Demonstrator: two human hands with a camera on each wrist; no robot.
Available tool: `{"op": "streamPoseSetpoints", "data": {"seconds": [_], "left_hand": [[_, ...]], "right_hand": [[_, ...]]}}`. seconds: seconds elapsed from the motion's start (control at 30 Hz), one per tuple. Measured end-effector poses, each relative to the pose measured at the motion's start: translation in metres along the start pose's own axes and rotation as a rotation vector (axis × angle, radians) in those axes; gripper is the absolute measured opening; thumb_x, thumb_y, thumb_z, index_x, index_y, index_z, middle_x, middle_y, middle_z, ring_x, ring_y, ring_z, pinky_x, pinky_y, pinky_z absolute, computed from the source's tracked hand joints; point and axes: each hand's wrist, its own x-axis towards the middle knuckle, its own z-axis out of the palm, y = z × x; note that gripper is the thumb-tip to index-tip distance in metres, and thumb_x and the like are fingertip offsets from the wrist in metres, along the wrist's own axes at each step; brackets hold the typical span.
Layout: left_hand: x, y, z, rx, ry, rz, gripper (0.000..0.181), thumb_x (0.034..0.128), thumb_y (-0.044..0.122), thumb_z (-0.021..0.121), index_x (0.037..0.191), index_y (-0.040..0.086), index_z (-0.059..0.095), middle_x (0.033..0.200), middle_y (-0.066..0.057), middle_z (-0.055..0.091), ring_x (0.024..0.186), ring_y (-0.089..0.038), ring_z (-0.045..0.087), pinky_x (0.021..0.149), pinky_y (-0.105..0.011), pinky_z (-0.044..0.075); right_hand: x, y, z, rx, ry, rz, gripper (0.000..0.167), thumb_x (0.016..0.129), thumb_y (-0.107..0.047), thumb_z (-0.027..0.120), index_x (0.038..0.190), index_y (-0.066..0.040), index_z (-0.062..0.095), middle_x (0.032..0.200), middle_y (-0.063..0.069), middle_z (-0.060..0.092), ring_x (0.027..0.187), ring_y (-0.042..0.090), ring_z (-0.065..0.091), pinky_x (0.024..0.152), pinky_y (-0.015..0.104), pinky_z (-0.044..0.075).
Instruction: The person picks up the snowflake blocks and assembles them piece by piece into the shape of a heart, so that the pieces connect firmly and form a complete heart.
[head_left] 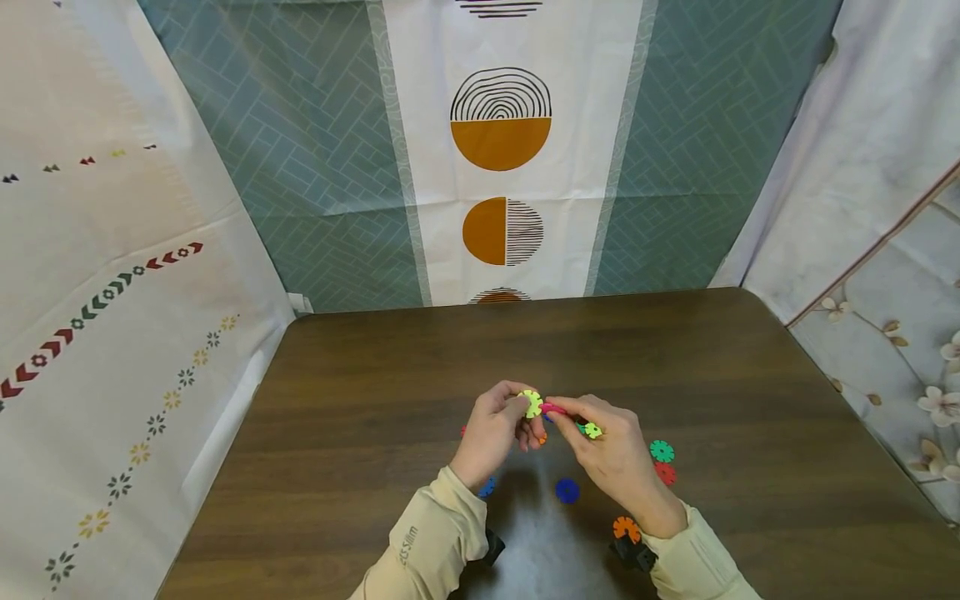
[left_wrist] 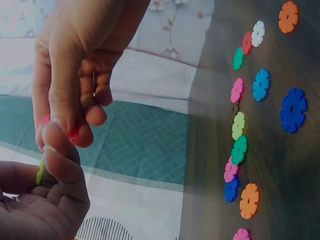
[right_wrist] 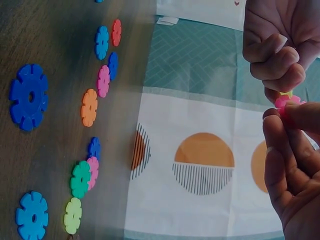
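Note:
Above the table, my left hand [head_left: 489, 433] pinches a yellow-green snowflake disc [head_left: 532, 404] with notched edges. My right hand [head_left: 617, 454] pinches a pink snowflake disc [head_left: 552, 408], seen nearly edge-on in the head view. The two discs meet at their rims between the hands; whether their notches interlock I cannot tell. In the right wrist view the pink disc [right_wrist: 289, 103] sits between thumb and fingers, with a sliver of the yellow-green disc [right_wrist: 286, 93] behind it. Fingers hide most of both discs in the left wrist view.
Several loose snowflake discs lie on the brown table [head_left: 360, 450], among them a dark blue one [head_left: 567, 491], a green one [head_left: 662, 451], a red one [head_left: 665, 472] and an orange one [head_left: 626, 528]. Patterned cloths hang behind the table and at both sides.

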Motion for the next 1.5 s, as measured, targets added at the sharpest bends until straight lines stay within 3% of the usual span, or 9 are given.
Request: {"op": "streamPoseSetpoints", "data": {"seconds": [0.27, 0.5, 0.73, 0.93, 1.03, 1.2, 1.3, 1.37, 1.5], "left_hand": [[0.001, -0.003, 0.002, -0.007, 0.033, -0.006, 0.022, 0.0993, 0.003, 0.039, 0.111, -0.011, 0.051, 0.065, -0.009, 0.058, 0.051, -0.016, 0.055, 0.051, -0.022, 0.047], [-0.002, -0.005, 0.01, -0.029, 0.11, -0.026, 0.021, 0.0999, 0.006, 0.043, 0.108, -0.009, 0.056, 0.064, -0.008, 0.055, 0.05, -0.015, 0.051, 0.051, -0.022, 0.046], [-0.004, -0.007, 0.015, 0.031, 0.159, 0.019, 0.02, 0.1006, 0.006, 0.042, 0.104, -0.005, 0.058, 0.064, -0.009, 0.053, 0.05, -0.014, 0.05, 0.051, -0.023, 0.048], [-0.002, -0.012, 0.016, 0.034, 0.177, 0.02, 0.021, 0.1025, 0.008, 0.041, 0.107, -0.004, 0.058, 0.065, -0.009, 0.054, 0.051, -0.017, 0.049, 0.051, -0.024, 0.048], [-0.001, -0.013, 0.016, 0.035, 0.174, 0.021, 0.021, 0.1029, 0.008, 0.04, 0.106, -0.003, 0.058, 0.065, -0.007, 0.053, 0.052, -0.017, 0.049, 0.051, -0.024, 0.047], [0.0, -0.013, 0.015, 0.091, 0.151, 0.033, 0.02, 0.1023, 0.008, 0.042, 0.103, -0.003, 0.058, 0.063, -0.006, 0.052, 0.052, -0.016, 0.048, 0.051, -0.023, 0.045], [0.002, -0.015, 0.012, 0.098, 0.121, 0.026, 0.019, 0.1023, 0.008, 0.043, 0.102, -0.003, 0.058, 0.063, -0.005, 0.052, 0.051, -0.015, 0.048, 0.051, -0.023, 0.045], [0.003, -0.017, 0.01, 0.052, 0.095, 0.002, 0.018, 0.1022, 0.01, 0.044, 0.103, -0.003, 0.058, 0.064, -0.005, 0.053, 0.052, -0.015, 0.048, 0.051, -0.023, 0.045], [0.005, -0.019, 0.002, -0.053, 0.095, -0.057, 0.02, 0.1004, 0.014, 0.052, 0.099, -0.004, 0.06, 0.065, -0.005, 0.055, 0.051, -0.014, 0.049, 0.051, -0.023, 0.045]], "right_hand": [[0.0, 0.001, 0.002, -0.007, 0.019, -0.027, 0.027, 0.082, -0.004, 0.076, 0.108, -0.011, 0.074, 0.091, -0.002, 0.071, 0.076, 0.007, 0.063, 0.069, 0.015, 0.052], [-0.004, 0.003, 0.006, -0.041, 0.033, -0.049, 0.028, 0.079, -0.001, 0.078, 0.106, -0.009, 0.075, 0.089, -0.002, 0.071, 0.069, 0.008, 0.061, 0.066, 0.014, 0.052], [-0.001, 0.004, 0.009, -0.068, 0.035, -0.121, 0.032, 0.076, 0.005, 0.078, 0.106, -0.006, 0.074, 0.088, -0.001, 0.07, 0.071, 0.01, 0.063, 0.069, 0.015, 0.053], [0.0, 0.005, 0.01, -0.065, 0.061, -0.148, 0.019, 0.088, -0.015, 0.07, 0.104, -0.005, 0.074, 0.087, 0.002, 0.071, 0.07, 0.012, 0.063, 0.069, 0.016, 0.053], [0.0, 0.006, 0.011, -0.07, 0.067, -0.156, 0.027, 0.093, -0.027, 0.063, 0.104, -0.005, 0.074, 0.087, 0.003, 0.071, 0.07, 0.012, 0.064, 0.069, 0.016, 0.054], [-0.001, 0.008, 0.012, -0.077, 0.053, -0.165, 0.03, 0.094, -0.03, 0.062, 0.103, -0.004, 0.074, 0.087, 0.004, 0.071, 0.07, 0.013, 0.066, 0.069, 0.017, 0.054], [-0.002, 0.01, 0.01, -0.065, 0.027, -0.141, 0.023, 0.089, -0.021, 0.068, 0.104, -0.005, 0.074, 0.088, 0.004, 0.071, 0.072, 0.013, 0.067, 0.07, 0.016, 0.053], [-0.003, 0.011, 0.009, -0.056, 0.004, -0.116, 0.021, 0.085, -0.012, 0.072, 0.105, -0.006, 0.074, 0.091, 0.003, 0.072, 0.074, 0.014, 0.067, 0.071, 0.018, 0.054], [-0.004, 0.014, 0.002, -0.091, -0.073, 0.005, 0.036, 0.079, -0.008, 0.078, 0.115, -0.011, 0.07, 0.101, -0.004, 0.07, 0.082, 0.01, 0.067, 0.073, 0.026, 0.057]]}}
